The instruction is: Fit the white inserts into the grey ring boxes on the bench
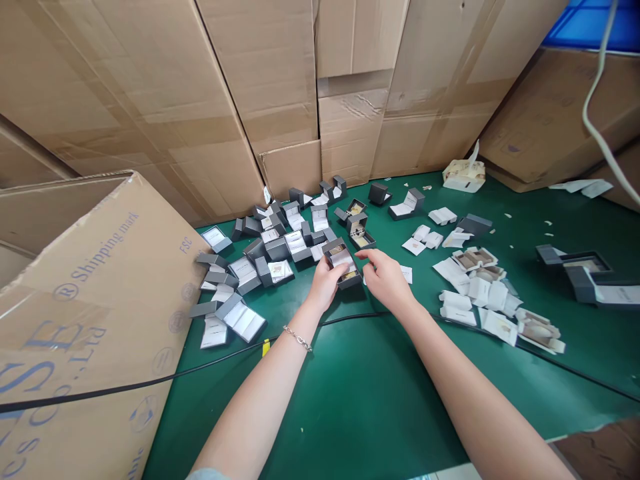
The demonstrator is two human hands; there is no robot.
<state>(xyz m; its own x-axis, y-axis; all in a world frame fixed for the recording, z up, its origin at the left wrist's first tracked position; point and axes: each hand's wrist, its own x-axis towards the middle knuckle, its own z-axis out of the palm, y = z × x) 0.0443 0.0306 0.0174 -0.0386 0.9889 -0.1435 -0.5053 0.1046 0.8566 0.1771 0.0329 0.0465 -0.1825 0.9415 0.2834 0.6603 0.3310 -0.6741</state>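
Observation:
My left hand [325, 285] is closed around a small dark grey jewelry box [343, 260], with the thumb laid across its pale inside. The lid of this box stands raised, and something yellowish shows in it. My right hand [384, 275] is just to the right of the box, its index finger stretched toward it and the other fingers bent; nothing shows in it. Close beyond both hands stands another opened jewelry box [361, 235] with a yellowish inside. A white paper piece [406, 274] lies partly behind my right hand.
Many grey boxes with white inserts [295, 245] crowd the left of the green table [320, 413]. White packaging pieces [483, 293] and larger grey boxes [595, 273] lie right. A black cable [210, 363] crosses in front. Cartons [165, 87] wall the back; a tissue pack [464, 175] stands there.

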